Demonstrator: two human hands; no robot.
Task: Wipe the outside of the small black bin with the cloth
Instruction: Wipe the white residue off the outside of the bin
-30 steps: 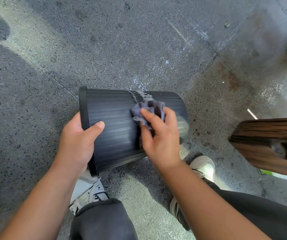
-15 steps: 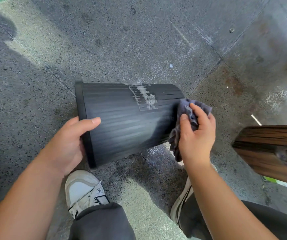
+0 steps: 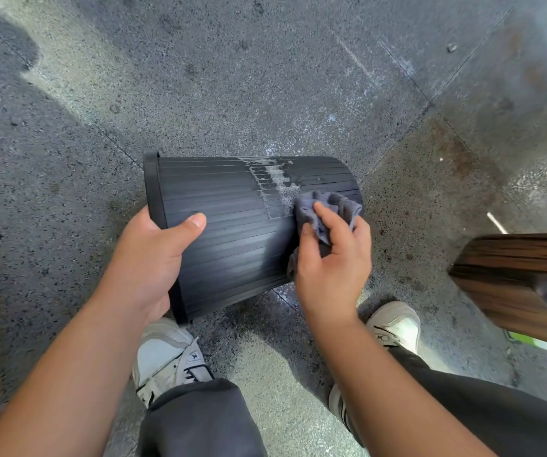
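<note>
Ribbed matt plastic bin, crumpled soft cloth, speckled rough floor.

bins: 1 | cloths: 1 | hands: 2 | shoes: 2

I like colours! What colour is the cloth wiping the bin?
The cloth is a greyish purple, seen in the head view against the black bin.

Small black ribbed plastic bin held on its side above speckled grey stone floor. Left hand grips rim, thumb on wall. Right hand presses crumpled grey cloth against wall beside whitish residue patch. White sneakers below.
</note>
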